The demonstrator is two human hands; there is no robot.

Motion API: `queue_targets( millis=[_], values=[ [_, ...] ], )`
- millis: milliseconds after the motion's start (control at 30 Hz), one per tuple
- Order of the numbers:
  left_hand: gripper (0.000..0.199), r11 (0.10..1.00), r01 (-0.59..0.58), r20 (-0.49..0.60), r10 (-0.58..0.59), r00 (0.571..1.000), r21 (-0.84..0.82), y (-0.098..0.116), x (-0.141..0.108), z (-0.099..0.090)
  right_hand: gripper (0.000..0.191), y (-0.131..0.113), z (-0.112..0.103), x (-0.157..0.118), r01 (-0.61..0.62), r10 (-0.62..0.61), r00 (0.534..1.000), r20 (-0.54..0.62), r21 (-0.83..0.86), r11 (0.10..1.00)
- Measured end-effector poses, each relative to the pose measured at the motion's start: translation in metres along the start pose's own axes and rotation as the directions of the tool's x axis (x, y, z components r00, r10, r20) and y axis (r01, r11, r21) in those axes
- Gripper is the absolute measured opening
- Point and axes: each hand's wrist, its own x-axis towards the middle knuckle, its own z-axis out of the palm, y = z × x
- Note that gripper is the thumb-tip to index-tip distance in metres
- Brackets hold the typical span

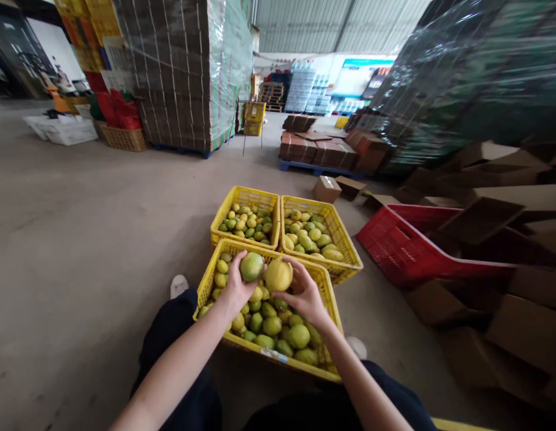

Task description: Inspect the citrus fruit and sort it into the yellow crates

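Observation:
My left hand (pixel 236 284) is closed around a green lemon (pixel 251 267). Beside it my right hand (pixel 307 293) grips a larger yellow lemon (pixel 278 275), fingers wrapped on its right side. Both fruits are held up side by side over the near yellow crate (pixel 278 357), which holds many green and yellow lemons (pixel 272 326). Just beyond stand two more yellow crates, the back left crate (pixel 212 229) with small yellow and green fruit and the back right crate (pixel 356 263) with larger, longer ones.
A red crate (pixel 389 245) with cardboard boxes (pixel 524 323) heaped in and around it lies to the right. Small cartons (pixel 327 189) sit on the floor ahead. Wrapped pallet stacks (pixel 170 72) rise at the back left and right. Flattened cardboard lies on a blue pallet (pixel 300 166).

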Motion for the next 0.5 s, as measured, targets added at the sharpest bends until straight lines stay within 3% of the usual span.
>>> queue_targets(
  millis=[133, 233, 367, 500],
  values=[
    [0.019, 0.998, 0.024, -0.003, -0.024, 1.000, -0.052, -0.009, 0.002, 0.001, 0.094, 0.018, 0.013, -0.006, 0.055, -0.036, 0.995, -0.088, 0.226, 0.972],
    [0.025, 0.999, -0.018, 0.023, 0.019, 1.000, -0.029, -0.014, 0.007, -0.001, 0.102, 0.016, 0.011, -0.001, 0.038, -0.008, 0.995, -0.097, 0.312, 0.949],
    [0.032, 0.979, -0.117, 0.024, 0.114, 0.993, 0.169, -0.025, 0.012, -0.008, 0.096, 0.006, 0.005, 0.003, -0.033, 0.055, 0.997, -0.055, 0.343, 0.939],
    [0.037, 0.935, -0.155, 0.103, 0.129, 0.986, 0.320, -0.034, 0.009, -0.015, 0.081, 0.008, 0.013, 0.000, -0.071, 0.154, 0.973, -0.170, 0.417, 0.906]
  ],
)
